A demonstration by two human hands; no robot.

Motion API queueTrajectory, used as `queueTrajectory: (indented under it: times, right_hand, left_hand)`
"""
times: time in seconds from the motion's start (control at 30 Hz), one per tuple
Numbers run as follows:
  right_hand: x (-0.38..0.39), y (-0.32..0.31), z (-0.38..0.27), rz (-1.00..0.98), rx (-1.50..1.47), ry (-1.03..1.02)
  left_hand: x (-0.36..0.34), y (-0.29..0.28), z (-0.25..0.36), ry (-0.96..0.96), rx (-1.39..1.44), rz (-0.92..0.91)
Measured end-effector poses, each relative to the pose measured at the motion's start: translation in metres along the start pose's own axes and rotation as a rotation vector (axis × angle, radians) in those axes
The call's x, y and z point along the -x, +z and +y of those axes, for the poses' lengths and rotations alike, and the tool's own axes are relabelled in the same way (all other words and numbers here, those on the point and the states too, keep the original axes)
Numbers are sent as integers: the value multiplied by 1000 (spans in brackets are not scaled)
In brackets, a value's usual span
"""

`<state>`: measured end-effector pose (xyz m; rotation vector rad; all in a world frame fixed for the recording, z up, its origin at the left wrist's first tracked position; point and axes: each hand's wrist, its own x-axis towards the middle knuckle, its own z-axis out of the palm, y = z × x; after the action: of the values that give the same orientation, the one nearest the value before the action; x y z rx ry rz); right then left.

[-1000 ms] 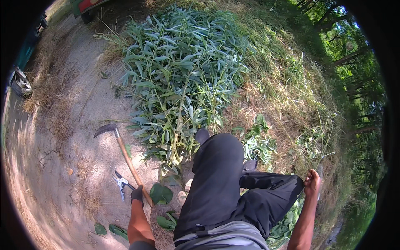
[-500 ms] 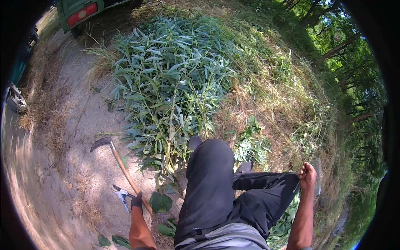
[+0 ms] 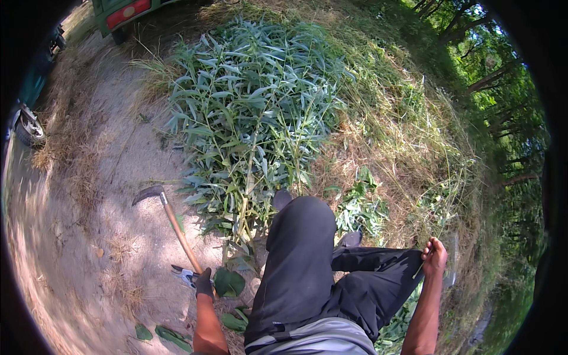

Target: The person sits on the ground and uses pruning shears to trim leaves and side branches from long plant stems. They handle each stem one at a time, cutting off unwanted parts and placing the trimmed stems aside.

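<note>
Dark-gloved, my left hand [image 3: 205, 283] is low on the left, closed at the grip end of the pruning shears [image 3: 186, 276], whose blades point left; the glove hides their handles. A sickle [image 3: 179, 235] with a wooden handle and curved dark blade lies on the ground, its lower handle passing under that hand. My right hand [image 3: 435, 255], bare, rests by my bent right knee with curled fingers pinching a thin green stem [image 3: 419, 270]. A big heap of leafy cut stalks [image 3: 260, 100] lies ahead of my feet.
Loose broad leaves [image 3: 229, 282] lie beside my left hand. Dry grass [image 3: 402, 148] covers the right side, with trees [image 3: 503, 94] beyond. A green vehicle with a red light [image 3: 127, 13] stands at the far left, and a wheel [image 3: 29, 128] shows at the left edge.
My left hand has shifted right, and the pruning shears have moved with it. The sickle stays about where it was. My right hand still pinches the stem. The view has tilted slightly.
</note>
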<state>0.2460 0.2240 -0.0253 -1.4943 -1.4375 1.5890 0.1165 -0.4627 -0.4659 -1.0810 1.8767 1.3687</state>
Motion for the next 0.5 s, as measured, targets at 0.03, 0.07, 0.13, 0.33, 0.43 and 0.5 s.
queueTrajectory:
  times: [0.03, 0.07, 0.13, 0.33, 0.43, 0.5]
  right_hand:
    - [0, 2, -2, -1, -18, -3]
    - [1, 4, -3, 1, -12, -1]
    - [3, 6, -7, 6, 0, 3]
    - [18, 7, -11, 0, -17, -30]
    - [36, 21, -28, -135, -32, -74]
    - [35, 28, -23, -166, -65, -56]
  left_hand:
    - [1, 4, 6, -161, 208, 48]
    - [-4, 5, 7, -162, 187, 40]
    - [-3, 3, 11, -137, 140, 26]
    - [26, -24, 51, 46, 696, -62]
    - [84, -61, 116, -78, 817, 144]
    - [66, -110, 111, 60, 964, -79]
